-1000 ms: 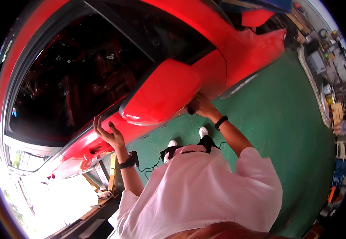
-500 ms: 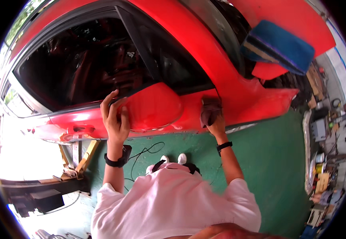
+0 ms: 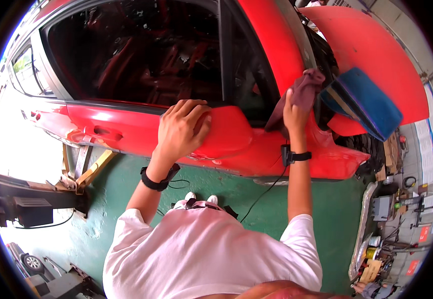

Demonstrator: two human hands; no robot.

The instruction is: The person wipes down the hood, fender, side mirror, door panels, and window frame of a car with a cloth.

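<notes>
A red car [image 3: 141, 127] stands in front of me, its dark side window [image 3: 141, 55] above the door handle. My left hand [image 3: 180, 129] lies over the outer end of the red side mirror [image 3: 226, 130], with its fingers bent over the upper edge. My right hand [image 3: 296, 117] is closed round a bunched maroon cloth [image 3: 306, 92]. The cloth lies at the front pillar beside the windshield, one end hanging toward the small front window. Part of the mirror is hidden behind my left hand.
The red hood [image 3: 380, 55] is raised at the far right, with a blue pad-like object [image 3: 366, 102] in front of it. A lift arm [image 3: 94, 169] reaches under the car at left. A black cable [image 3: 261, 194] crosses the green floor [image 3: 241, 192]. Clutter [image 3: 375, 249] lines the right side.
My right hand has carried the cloth up from the front fender beside the mirror to the front pillar. My left hand stays at the mirror, its fingers lying further over it. The view has shifted.
</notes>
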